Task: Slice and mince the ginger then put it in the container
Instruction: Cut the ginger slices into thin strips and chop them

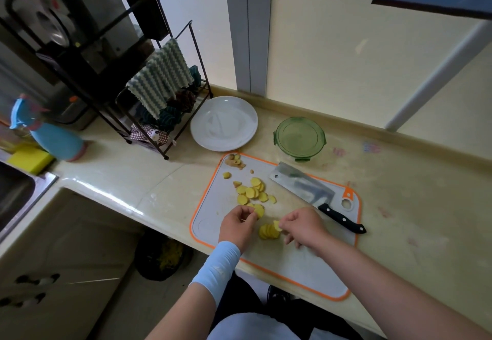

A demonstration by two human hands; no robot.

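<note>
Both hands [237,226] [303,229] on ginger slices [251,193], cleaver [303,188] aside

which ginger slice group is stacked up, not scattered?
The stack nearest the person, between the left hand and right hand, slices leaning on each other. The slices farther back lie loose across the cutting board.

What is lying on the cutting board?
Loose ginger slices, a small stack, peel scraps at the far corner and a cleaver. The left hand and right hand each pinch a slice, hiding the cutting board beneath.
</note>
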